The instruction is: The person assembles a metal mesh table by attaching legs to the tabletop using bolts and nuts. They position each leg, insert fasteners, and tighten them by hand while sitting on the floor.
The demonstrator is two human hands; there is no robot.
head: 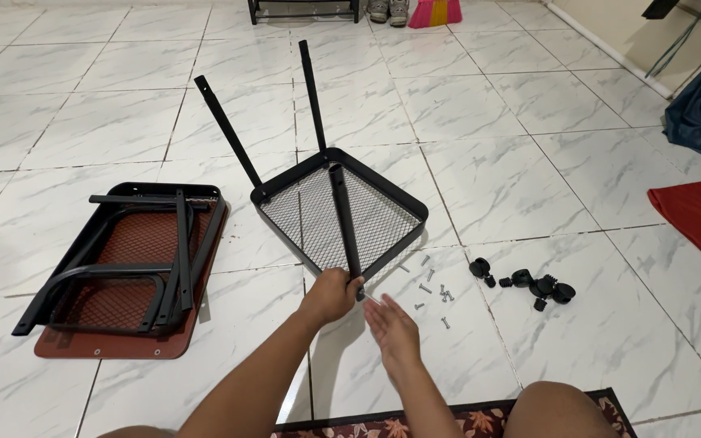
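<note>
A black tube leg (345,219) is gripped at the corner of an upturned mesh tray (383,231) while a screw is brought to it.

The left hand (330,296) is closed around the lower end of the leg, apparently so that the tube is kept steady against the tray's near corner; the right hand (393,328) is held half open just beside it, fingers extended, with what looks like a small screw pinched at the tips. The tray is laid upside down on the tiled floor (529,105), so its corners are exposed, and two more legs (229,130) are seen rising from the far side. Loose screws (433,290) are scattered within reach to the right, black plastic feet (533,285) beyond them. A folded frame on a red board (123,268) is set apart at the left.
</note>
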